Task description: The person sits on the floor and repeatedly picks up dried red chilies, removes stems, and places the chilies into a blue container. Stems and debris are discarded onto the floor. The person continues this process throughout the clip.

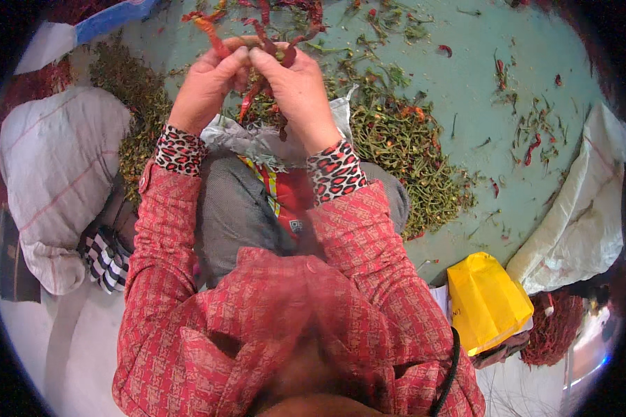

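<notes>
Left hand (212,82) and right hand (295,85) pinch dried red chilies (214,36), thumbs close together; light pressure likely best avoids crushing.

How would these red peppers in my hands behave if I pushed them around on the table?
The red peppers look shrivelled, so they're probably light for their size. Their dry-looking skins may crack if pressed hard. Being twisted and slender, they'd likely slide or rock rather than roll far.
</notes>
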`<state>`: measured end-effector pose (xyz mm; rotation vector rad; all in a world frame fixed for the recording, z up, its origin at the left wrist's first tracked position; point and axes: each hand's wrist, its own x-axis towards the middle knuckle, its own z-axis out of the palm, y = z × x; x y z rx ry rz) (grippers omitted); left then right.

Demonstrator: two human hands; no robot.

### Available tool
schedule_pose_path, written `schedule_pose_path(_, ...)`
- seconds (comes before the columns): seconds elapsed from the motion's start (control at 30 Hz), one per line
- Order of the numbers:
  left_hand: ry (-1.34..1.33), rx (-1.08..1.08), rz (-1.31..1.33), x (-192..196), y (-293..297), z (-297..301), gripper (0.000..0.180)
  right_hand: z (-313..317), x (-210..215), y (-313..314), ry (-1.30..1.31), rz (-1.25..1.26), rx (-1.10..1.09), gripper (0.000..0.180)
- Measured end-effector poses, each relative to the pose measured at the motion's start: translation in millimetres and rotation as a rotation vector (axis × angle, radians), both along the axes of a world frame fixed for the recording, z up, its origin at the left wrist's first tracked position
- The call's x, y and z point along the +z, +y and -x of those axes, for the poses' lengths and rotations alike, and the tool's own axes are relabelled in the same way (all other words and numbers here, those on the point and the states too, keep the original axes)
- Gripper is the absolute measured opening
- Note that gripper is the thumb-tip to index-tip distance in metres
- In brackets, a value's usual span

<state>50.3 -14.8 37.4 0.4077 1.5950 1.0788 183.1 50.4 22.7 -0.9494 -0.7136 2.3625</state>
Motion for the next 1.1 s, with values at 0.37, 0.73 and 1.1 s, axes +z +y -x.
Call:
schedule_pose_path(0.37,0.261,-0.052,-0.013,15.6,2.7,5.8,0.02,-0.6,-6.3,-1.0,-0.116,-0.114,0.127,0.02)
schedule_pose_path(0.73,0.172,0.001,-0.037,20.0,-19.2,5.8,0.016,-1.5,1.8,1.6,-0.064,-0.096,0.237,0.022)
schedule_pose_path(1.1,-0.133,0.171,-0.06,22.0,-24.7,21.4,0.02,-2.2,3.0,1.5,-0.039,0.004,0.233,0.027)
